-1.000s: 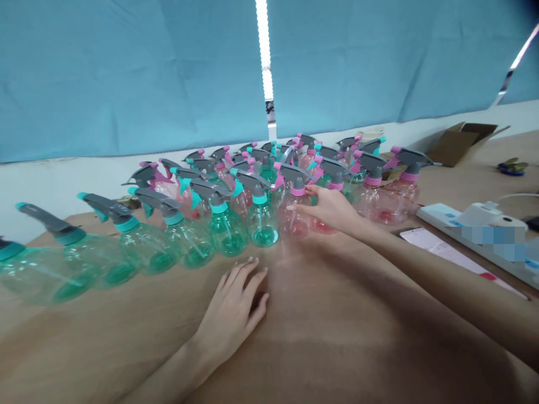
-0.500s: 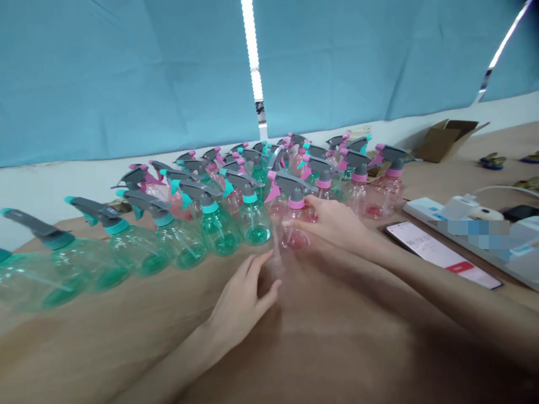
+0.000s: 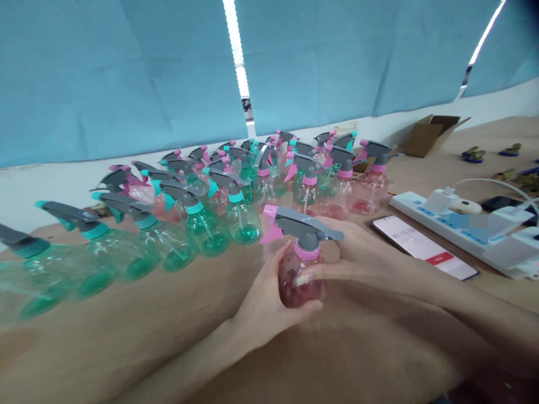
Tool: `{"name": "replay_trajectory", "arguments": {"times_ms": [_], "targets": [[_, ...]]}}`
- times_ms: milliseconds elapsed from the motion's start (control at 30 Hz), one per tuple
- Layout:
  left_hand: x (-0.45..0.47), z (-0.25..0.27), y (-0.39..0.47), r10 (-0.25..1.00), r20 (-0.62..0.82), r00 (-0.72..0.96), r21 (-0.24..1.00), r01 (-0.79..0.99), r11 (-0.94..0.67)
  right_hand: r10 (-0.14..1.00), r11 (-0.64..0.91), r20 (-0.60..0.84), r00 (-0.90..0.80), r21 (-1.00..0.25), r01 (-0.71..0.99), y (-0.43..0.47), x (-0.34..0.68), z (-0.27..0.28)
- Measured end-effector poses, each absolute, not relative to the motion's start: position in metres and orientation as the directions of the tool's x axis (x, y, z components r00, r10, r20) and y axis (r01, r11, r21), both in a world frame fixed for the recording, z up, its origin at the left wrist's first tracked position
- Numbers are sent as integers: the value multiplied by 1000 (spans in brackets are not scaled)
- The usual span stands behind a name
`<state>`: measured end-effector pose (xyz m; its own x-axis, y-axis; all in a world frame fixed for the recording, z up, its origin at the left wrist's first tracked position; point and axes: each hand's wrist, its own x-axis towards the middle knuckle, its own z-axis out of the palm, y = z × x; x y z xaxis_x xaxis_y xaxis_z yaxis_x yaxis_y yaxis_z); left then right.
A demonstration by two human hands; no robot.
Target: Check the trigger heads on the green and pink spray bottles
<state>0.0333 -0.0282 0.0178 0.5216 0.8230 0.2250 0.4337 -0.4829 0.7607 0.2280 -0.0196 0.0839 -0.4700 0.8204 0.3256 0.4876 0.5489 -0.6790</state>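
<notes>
1. Clasping one pink-tinted trigger spray bottle [image 3: 298,279] between them, both hands are holding it together: the left hand [image 3: 261,300] is wrapping its left side and lower front, while the right hand [image 3: 357,255] is laying its thumb across the front from the right. Fingers and thumbs are curving in to about the bottle's width, neither hand spreading wide.

2. Within the grip, the bottle is standing roughly upright, its grey trigger head [image 3: 297,225] rising above the hands and its pink nozzle [image 3: 270,212] pointing left. The left hand is covering the base, so I cannot tell whether it is touching the tabletop [image 3: 160,342].

3. Judging progress, taking hold of this bottle seems done, and release is not yet done. It is looking fully assembled, with the pink collar [image 3: 307,251] seated on the body, and it is sitting apart from the group.

4. Beyond the grip and to its left, green-tinted spray bottles [image 3: 208,233] are standing in a front row; just beyond and to the right, pink-tinted spray bottles [image 3: 370,191] are standing. No hand is touching these; which have been handled, the view is not telling.

5. Right of the grip, a smartphone [image 3: 415,238] is lying near the right forearm, a white power strip [image 3: 446,220] just beyond it.
</notes>
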Motion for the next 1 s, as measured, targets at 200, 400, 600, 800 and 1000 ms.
{"name": "replay_trajectory", "arguments": {"times_ms": [200, 400, 600, 800, 1000], "targets": [[39, 22, -29, 764, 241, 599, 749, 385, -538, 801, 490, 303, -517, -828, 273, -14, 221, 91], [41, 25, -21, 719, 222, 658, 761, 344, -550, 839, 398, 277, -468, -900, 179, -18, 208, 93], [31, 20, -13, 741, 189, 644, 711, 431, -556, 830, 480, 396, -394, -866, 142, -6, 207, 82], [1, 11, -12, 765, 114, 634, 441, 658, -611, 795, 572, 482, -367, -797, 193, 9, 211, 78], [-13, 9, -11, 763, 81, 641, 334, 704, -626, 822, 545, 418, -386, -775, 320, 9, 217, 85]]}}
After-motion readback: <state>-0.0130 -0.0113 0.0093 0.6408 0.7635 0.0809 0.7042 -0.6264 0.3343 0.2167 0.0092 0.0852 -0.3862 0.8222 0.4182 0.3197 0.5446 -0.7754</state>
